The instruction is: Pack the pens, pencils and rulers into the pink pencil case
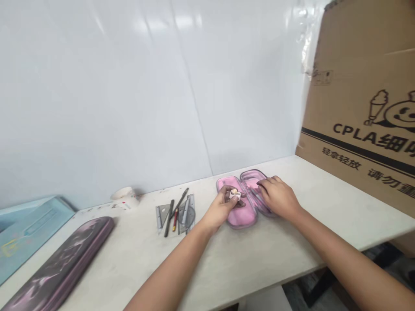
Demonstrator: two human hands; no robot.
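An open pink pencil case (238,218) lies on the white tabletop, both halves spread flat. My left hand (220,209) hovers over its left half, fingers pinched on a small white eraser (234,195). My right hand (279,196) rests palm down on the right half of the case, fingers curled onto the pink lining; nothing shows in it.
Clear set squares, a protractor and dark pencils (177,211) lie left of the case. A closed purple pencil case (61,263) and a teal case (26,231) sit at far left, a small white cup (125,196) by the wall. A large cardboard box (363,103) stands at right.
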